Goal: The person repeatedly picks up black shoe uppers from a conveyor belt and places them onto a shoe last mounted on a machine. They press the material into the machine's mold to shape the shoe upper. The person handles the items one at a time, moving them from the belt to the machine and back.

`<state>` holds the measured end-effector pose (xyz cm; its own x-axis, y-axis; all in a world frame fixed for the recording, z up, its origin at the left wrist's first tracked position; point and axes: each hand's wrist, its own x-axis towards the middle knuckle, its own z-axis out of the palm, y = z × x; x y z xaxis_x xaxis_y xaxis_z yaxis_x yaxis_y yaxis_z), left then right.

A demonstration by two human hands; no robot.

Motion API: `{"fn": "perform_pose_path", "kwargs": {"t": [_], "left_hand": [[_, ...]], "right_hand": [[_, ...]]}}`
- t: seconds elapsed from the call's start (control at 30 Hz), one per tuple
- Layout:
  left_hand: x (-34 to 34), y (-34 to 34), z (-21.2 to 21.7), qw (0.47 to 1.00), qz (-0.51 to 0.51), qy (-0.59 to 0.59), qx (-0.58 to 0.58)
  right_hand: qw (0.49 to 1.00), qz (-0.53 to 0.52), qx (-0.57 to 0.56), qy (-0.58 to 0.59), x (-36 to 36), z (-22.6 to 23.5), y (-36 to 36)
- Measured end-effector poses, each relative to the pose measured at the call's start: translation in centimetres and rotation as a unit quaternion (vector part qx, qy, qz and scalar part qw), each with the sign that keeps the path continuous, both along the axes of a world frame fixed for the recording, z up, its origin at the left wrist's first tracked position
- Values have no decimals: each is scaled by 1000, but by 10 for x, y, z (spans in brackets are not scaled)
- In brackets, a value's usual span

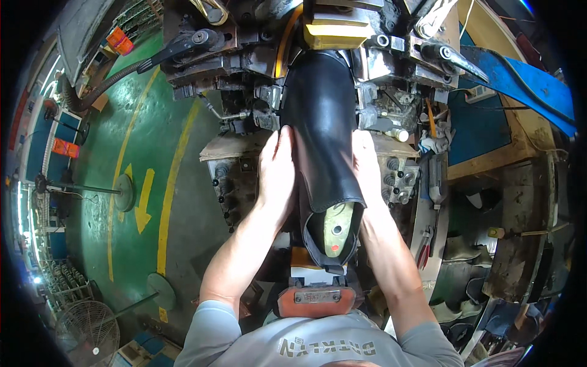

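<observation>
The black boot upper (321, 122) looks like smooth leather with a soft sheen. The machine (244, 55) around it is dull, grimy metal, with a yellow block (336, 33) of matt plastic. The green floor (122, 183) is painted, worn and scuffed.

Floor marking: a yellow painted arrow (143, 202) on the green floor at left, pointing toward the lower edge, set between curved yellow painted lane lines (173, 183). Small orange rectangular tags or boxes sit at far left (63, 147) and upper left (120, 41); too small to tell which. The grey shirt at the bottom edge carries a pale printed logo strip (327, 347); no screens visible.
</observation>
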<state>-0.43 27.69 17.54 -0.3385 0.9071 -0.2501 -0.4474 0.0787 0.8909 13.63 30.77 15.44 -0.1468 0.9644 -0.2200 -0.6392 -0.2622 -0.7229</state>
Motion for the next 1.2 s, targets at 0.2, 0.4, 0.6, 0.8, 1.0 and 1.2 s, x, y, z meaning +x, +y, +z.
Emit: {"fn": "perform_pose_path", "kwargs": {"t": [0.2, 0.4, 0.6, 0.8, 1.0, 1.2], "left_hand": [[-2, -4, 31, 996, -28, -77, -29], [-5, 3, 24, 996, -32, -79, -20], [-14, 13, -17, 996, -18, -56, -60], [-9, 10, -23, 994, 35, -39, -96], [-2, 10, -22, 995, 43, -72, -62], [-3, -3, -34, 993, 46, -107, -11]], "right_hand": [[993, 28, -56, 103, 4, 18, -3], [989, 16, -72, 128, 0, 52, -4], [993, -21, -54, 102, -4, -15, 11], [984, -14, -101, 149, -1, -16, 13], [995, -99, 0, 35, -11, -22, 15], [977, -124, 88, -148, -7, -28, 3]]}}
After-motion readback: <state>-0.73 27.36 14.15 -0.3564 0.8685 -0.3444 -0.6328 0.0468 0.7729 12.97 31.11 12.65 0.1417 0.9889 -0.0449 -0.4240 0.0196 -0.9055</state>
